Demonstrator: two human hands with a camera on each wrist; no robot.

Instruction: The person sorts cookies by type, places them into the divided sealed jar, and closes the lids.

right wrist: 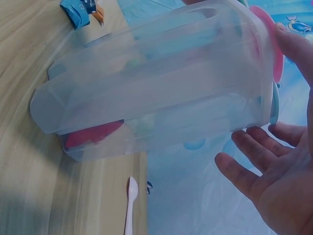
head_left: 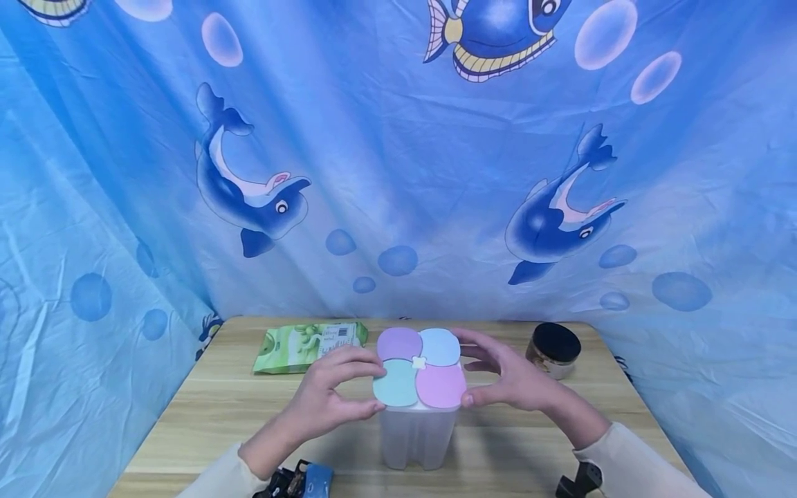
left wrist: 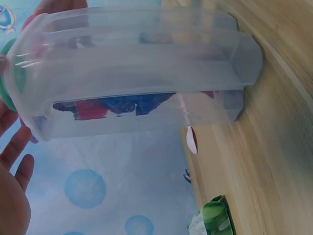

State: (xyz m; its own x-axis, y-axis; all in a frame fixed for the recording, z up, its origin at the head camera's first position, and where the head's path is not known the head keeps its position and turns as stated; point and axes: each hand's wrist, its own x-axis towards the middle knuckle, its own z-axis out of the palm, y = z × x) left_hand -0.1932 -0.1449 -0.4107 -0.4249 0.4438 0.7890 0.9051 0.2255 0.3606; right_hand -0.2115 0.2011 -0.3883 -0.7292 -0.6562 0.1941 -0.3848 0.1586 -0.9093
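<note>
A tall translucent plastic container (head_left: 417, 439) stands upright on the wooden table. Its lid (head_left: 418, 363) carries purple, light blue, green and pink rounded flaps around a small pale centre. With thumb and fingers at the green flap's side, my left hand (head_left: 339, 387) holds the lid's left edge. On the opposite side my right hand (head_left: 507, 373) has its thumb against the pink flap and its fingers by the light blue one. Through the wall, the left wrist view shows dark blue and red pieces (left wrist: 122, 105); the right wrist view shows a red piece (right wrist: 95, 134) low down.
A green packet (head_left: 292, 349) lies at the back left of the table. Toward the back right stands a jar with a black lid (head_left: 556, 342). A pale pink spoon (right wrist: 131, 203) lies behind the container. By my left wrist is a blue packet (head_left: 319, 478).
</note>
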